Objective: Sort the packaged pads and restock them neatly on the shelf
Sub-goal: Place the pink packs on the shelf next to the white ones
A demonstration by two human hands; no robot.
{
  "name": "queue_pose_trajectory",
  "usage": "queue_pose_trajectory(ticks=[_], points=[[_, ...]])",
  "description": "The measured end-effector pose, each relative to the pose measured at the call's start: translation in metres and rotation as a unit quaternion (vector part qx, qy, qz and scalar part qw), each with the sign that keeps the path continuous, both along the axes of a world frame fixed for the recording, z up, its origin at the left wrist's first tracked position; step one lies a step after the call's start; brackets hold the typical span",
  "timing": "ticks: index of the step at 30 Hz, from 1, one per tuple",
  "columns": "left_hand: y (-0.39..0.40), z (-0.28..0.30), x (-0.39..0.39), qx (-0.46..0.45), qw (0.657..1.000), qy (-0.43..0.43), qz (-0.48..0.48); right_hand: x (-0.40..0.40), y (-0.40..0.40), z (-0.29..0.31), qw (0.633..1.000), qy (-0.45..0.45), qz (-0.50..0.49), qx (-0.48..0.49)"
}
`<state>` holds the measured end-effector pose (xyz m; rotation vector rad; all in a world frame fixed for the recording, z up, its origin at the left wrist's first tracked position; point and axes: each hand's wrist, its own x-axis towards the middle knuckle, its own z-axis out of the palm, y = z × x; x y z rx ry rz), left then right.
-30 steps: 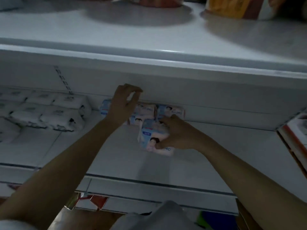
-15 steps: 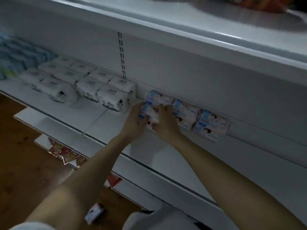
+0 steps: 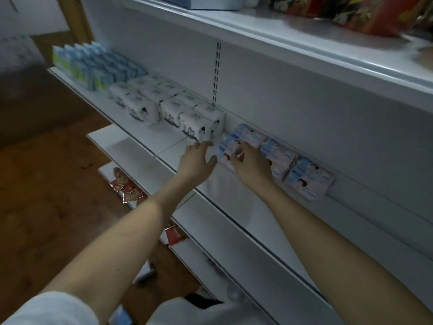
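Several pink-and-blue pad packs (image 3: 309,181) lie in a row along the back wall of the white middle shelf (image 3: 234,207). The leftmost front pad pack (image 3: 225,148) lies in front of another one (image 3: 249,134). My right hand (image 3: 251,166) holds that front pack, fingers curled over its top and near side. Just left of the pack is my left hand (image 3: 196,158), with its fingers relaxed and straight and the fingertips close to the pack's left end.
White pad packs (image 3: 194,123) fill the shelf left of the row, with blue-and-green packs (image 3: 93,66) further left. Red packets (image 3: 127,188) lie on a lower shelf. A loose pack (image 3: 145,273) lies on the wooden floor. Colourful bags (image 3: 365,12) sit on the top shelf.
The view has swung left and down. The held pack has gone from the shelf's middle to the row's left end. My left hand has come off the pack and opened beside it.
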<state>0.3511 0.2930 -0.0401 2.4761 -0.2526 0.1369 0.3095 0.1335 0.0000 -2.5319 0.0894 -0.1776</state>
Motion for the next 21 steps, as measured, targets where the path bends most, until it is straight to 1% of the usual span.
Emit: queue_pose_trajectory(ticks=[4, 9, 12, 14, 18, 21], points=[[0.018, 0.009, -0.062, 0.010, 0.998, -0.026, 0.065, -0.039, 0.017, 0.001, 0.999, 0.007, 0.048, 0.022], [0.075, 0.004, -0.138, 0.046, 0.988, 0.004, 0.151, -0.082, 0.069, -0.010, 0.991, 0.048, 0.121, 0.040], [0.122, -0.008, -0.173, 0.091, 0.973, 0.050, 0.204, -0.112, 0.111, -0.026, 0.980, 0.088, 0.173, 0.042], [0.149, -0.021, -0.192, 0.100, 0.963, 0.087, 0.235, -0.128, 0.135, -0.040, 0.968, 0.131, 0.211, 0.038], [0.197, -0.058, -0.228, 0.075, 0.944, 0.152, 0.283, -0.146, 0.177, -0.074, 0.940, 0.208, 0.269, 0.017], [0.233, -0.095, -0.252, 0.043, 0.926, 0.208, 0.314, -0.151, 0.211, -0.110, 0.909, 0.287, 0.301, -0.013]])
